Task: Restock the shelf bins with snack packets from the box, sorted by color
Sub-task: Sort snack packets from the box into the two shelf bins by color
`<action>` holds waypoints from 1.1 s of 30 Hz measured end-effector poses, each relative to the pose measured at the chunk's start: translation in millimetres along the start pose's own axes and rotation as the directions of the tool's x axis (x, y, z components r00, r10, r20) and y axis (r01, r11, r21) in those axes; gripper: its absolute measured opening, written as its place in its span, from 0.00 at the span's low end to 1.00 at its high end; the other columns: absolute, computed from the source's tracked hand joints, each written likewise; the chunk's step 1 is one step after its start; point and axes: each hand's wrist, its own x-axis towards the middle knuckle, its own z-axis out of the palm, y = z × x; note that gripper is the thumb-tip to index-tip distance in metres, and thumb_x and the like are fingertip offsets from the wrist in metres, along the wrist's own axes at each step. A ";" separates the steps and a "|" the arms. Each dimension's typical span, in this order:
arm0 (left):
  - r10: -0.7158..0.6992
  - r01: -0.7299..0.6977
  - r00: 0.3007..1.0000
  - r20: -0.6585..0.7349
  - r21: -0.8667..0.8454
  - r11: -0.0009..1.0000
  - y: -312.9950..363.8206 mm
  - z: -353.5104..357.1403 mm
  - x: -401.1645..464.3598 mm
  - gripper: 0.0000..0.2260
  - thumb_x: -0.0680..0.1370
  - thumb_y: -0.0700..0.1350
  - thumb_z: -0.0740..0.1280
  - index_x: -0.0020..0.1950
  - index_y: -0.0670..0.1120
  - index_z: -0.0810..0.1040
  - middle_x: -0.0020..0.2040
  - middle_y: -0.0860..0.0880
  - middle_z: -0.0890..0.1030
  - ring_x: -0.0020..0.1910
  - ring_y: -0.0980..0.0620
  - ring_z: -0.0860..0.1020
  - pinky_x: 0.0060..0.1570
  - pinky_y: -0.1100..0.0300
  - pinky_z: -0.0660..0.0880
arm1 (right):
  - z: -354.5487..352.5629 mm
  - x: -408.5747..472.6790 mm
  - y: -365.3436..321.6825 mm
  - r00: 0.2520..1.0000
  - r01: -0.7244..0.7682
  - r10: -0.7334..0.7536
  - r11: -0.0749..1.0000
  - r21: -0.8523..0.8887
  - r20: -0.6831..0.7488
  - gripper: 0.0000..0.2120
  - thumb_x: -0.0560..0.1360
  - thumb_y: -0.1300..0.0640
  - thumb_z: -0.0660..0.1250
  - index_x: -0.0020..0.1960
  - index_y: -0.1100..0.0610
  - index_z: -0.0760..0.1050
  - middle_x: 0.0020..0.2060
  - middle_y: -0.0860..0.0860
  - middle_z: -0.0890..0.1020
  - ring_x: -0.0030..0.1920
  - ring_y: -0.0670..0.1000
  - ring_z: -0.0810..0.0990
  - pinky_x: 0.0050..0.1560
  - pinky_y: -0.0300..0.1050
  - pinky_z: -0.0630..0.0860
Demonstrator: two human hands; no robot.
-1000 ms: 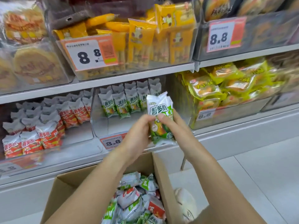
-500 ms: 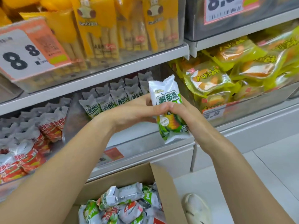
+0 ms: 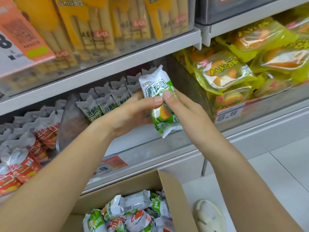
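Across the whole frame runs a grey metal shelf unit (image 3: 117, 64) with clear plastic bins on two levels, and the middle clear bin (image 3: 150, 139) on the lower level, centre of the frame, is only part filled: a short row of white-and-green foil snack packets (image 3: 103, 104) stands upright at its back, with bare floor in front of them. To its left, at the left edge, a neighbouring bin holds white-and-red foil packets (image 3: 25, 156). At the bottom centre sits an open brown cardboard box (image 3: 173, 195) with a loose heap of green and red packets (image 3: 130, 215) inside. Above the middle bin, held up in front of it, is the single white-and-green crimped foil packet (image 3: 160, 104), roughly upright and leaning a little. The left hand (image 3: 130, 118) cups it from the left with the thumb across the face; the right hand (image 3: 187, 108) pinches it from the right, so the fingers (image 3: 167, 95) of both are closed on the packet's middle. It looks light, puffed with air and slick, and I'd guess the contents crush easily, so a gentle hold on the flat sides or by the stiff crimped end seam would suit it better than a squeeze. It belongs, by colour, with the green row behind.
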 end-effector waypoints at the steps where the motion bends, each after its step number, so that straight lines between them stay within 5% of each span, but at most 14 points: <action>1: -0.010 0.010 1.000 -0.022 0.003 1.000 -0.6 -1.4 3.1 0.36 0.66 0.53 0.74 0.70 0.40 0.70 0.65 0.35 0.75 0.62 0.37 0.75 0.66 0.40 0.69 | 2.0 -0.2 -0.1 1.000 0.004 -0.006 0.996 -0.091 -0.023 0.22 0.75 0.32 0.56 0.67 0.36 0.70 0.58 0.42 0.80 0.62 0.44 0.75 0.62 0.44 0.70; 7: -0.042 0.045 0.991 -0.125 0.017 0.999 -12.4 -9.5 30.8 0.19 0.68 0.50 0.71 0.58 0.48 0.77 0.54 0.49 0.83 0.53 0.52 0.80 0.56 0.53 0.76 | 6.2 -4.8 -1.1 0.994 -0.029 -0.037 0.827 -0.562 -0.106 0.29 0.79 0.37 0.51 0.76 0.48 0.57 0.66 0.53 0.72 0.66 0.54 0.69 0.56 0.47 0.67; 10: 0.081 -0.012 0.974 -0.213 0.305 0.952 -19.3 0.9 51.3 0.38 0.65 0.50 0.78 0.70 0.48 0.63 0.60 0.55 0.79 0.57 0.59 0.79 0.60 0.59 0.75 | 1.4 -2.9 2.2 0.990 -0.094 0.003 0.751 -0.654 -0.139 0.28 0.78 0.39 0.55 0.74 0.51 0.60 0.60 0.56 0.73 0.60 0.57 0.73 0.50 0.48 0.68; 13: 0.194 -0.090 0.967 -0.167 0.490 0.867 -25.3 17.3 68.3 0.49 0.67 0.45 0.79 0.76 0.46 0.48 0.63 0.59 0.72 0.58 0.68 0.73 0.56 0.76 0.68 | -6.9 -0.8 3.1 0.983 -0.156 0.037 0.696 -0.701 -0.182 0.22 0.78 0.43 0.57 0.66 0.56 0.67 0.56 0.57 0.74 0.52 0.59 0.73 0.42 0.46 0.62; 20: 0.363 -0.097 0.920 -0.146 0.814 0.573 -39.2 9.9 78.6 0.47 0.66 0.49 0.78 0.78 0.49 0.54 0.74 0.47 0.63 0.70 0.53 0.65 0.62 0.68 0.62 | -3.1 -8.0 3.2 1.000 -0.003 0.021 0.625 -0.781 0.013 0.20 0.79 0.43 0.57 0.68 0.49 0.69 0.59 0.52 0.78 0.58 0.54 0.76 0.52 0.46 0.71; 24: 0.357 -0.085 0.928 -0.107 0.872 0.482 -36.4 9.1 80.3 0.50 0.67 0.44 0.77 0.79 0.54 0.48 0.77 0.49 0.52 0.74 0.52 0.58 0.61 0.66 0.63 | 0.3 -7.3 7.7 0.995 0.066 0.031 0.550 -0.832 0.099 0.25 0.79 0.41 0.56 0.72 0.52 0.64 0.61 0.52 0.77 0.61 0.54 0.74 0.60 0.46 0.65; 28: 0.434 -0.113 0.897 -0.084 0.906 0.408 -38.8 5.5 82.1 0.45 0.69 0.43 0.76 0.78 0.50 0.52 0.78 0.48 0.53 0.76 0.51 0.52 0.68 0.64 0.56 | -1.0 -7.8 9.6 0.994 0.088 0.009 0.556 -0.826 0.111 0.25 0.79 0.41 0.56 0.72 0.52 0.64 0.60 0.52 0.78 0.61 0.54 0.74 0.61 0.46 0.65; 31: 0.485 -0.023 0.874 -0.027 0.995 0.097 -39.4 -1.4 89.5 0.38 0.71 0.49 0.75 0.76 0.46 0.60 0.77 0.47 0.59 0.77 0.49 0.51 0.72 0.55 0.52 | -2.3 -7.3 10.7 0.993 0.095 -0.001 0.559 -0.824 0.114 0.23 0.79 0.41 0.56 0.69 0.52 0.66 0.59 0.52 0.78 0.60 0.54 0.75 0.60 0.46 0.65; 33: 0.491 0.057 0.870 -0.039 0.998 -0.021 -39.9 -6.4 98.0 0.35 0.72 0.50 0.73 0.75 0.46 0.63 0.76 0.47 0.61 0.77 0.47 0.53 0.73 0.53 0.49 | -2.6 -7.1 10.8 0.993 0.098 -0.002 0.559 -0.823 0.116 0.23 0.79 0.41 0.56 0.69 0.52 0.67 0.58 0.52 0.79 0.60 0.53 0.75 0.60 0.45 0.64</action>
